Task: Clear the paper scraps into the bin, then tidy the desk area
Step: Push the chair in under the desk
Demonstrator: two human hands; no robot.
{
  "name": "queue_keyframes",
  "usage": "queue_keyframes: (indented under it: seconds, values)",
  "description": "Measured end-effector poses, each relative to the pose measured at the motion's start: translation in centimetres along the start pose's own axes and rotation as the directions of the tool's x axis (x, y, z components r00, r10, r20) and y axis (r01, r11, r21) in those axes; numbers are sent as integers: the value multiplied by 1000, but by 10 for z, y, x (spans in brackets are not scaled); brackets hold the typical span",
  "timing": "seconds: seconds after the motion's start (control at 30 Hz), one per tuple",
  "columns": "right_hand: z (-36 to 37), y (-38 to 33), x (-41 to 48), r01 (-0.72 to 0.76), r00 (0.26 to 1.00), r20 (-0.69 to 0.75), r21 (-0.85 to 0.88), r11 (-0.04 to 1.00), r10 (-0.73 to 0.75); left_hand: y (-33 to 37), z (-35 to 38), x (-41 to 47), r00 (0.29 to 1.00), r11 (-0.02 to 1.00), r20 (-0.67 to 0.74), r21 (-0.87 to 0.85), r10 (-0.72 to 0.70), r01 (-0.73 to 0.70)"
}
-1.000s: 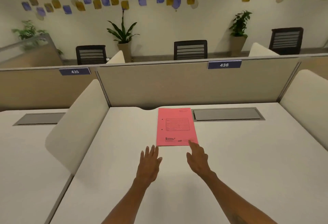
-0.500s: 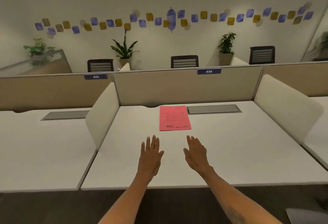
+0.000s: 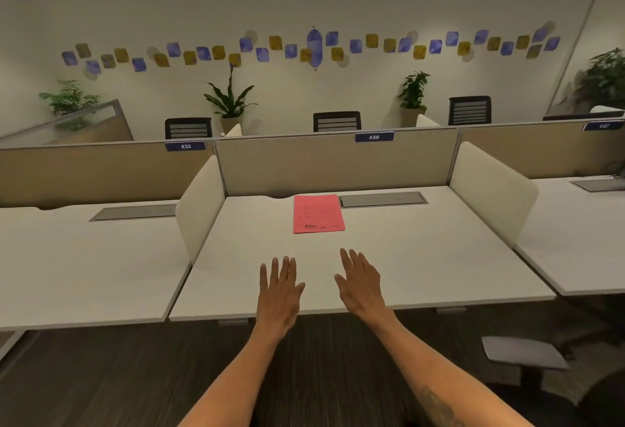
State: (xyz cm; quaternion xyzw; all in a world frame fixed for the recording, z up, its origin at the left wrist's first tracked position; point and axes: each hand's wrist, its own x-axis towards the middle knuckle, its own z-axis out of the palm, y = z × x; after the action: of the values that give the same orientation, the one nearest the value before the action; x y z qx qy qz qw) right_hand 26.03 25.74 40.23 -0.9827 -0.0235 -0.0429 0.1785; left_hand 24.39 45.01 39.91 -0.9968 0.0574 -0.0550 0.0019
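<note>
A pink folder point(image 3: 318, 213) lies flat at the back middle of the white desk point(image 3: 422, 257), beside a grey cable hatch point(image 3: 383, 199). My left hand point(image 3: 279, 291) and my right hand point(image 3: 362, 282) hover side by side over the desk's front edge, palms down, fingers straight and spread, holding nothing. Both are well short of the folder. No paper scraps and no bin show in this view.
Cream side dividers point(image 3: 199, 210) point(image 3: 490, 189) and a beige back partition point(image 3: 334, 162) labelled 436 enclose the desk. Neighbouring desks stand left and right. A chair armrest point(image 3: 524, 352) juts in at lower right over dark floor. Chairs and plants line the far wall.
The view has pulled back from the desk, so its front edge and the floor now show. My right hand has left the folder's corner and both hands have drawn back, fingers straight.
</note>
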Motion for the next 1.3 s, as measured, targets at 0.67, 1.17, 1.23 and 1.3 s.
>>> queue_keyframes:
  seconds: [0.67, 1.17, 1.23, 1.3]
  values:
    - [-87, 112, -179, 170, 985, -20, -22, 985, -171, 164, -46, -178, 991, 991, -61, -56, -123, 119]
    - [-140, 175, -239, 223, 974, -29, -34, 974, -224, 262, -55, -243, 986, 981, -54, -128, -155, 147]
    - [-143, 184, -243, 229, 972, -39, -27, 973, -230, 276, -51, -247, 985, 978, -63, -143, -159, 149]
    - [-147, 198, -249, 236, 970, -48, -26, 971, -237, 295, -47, -252, 985, 976, -59, -152, -164, 154]
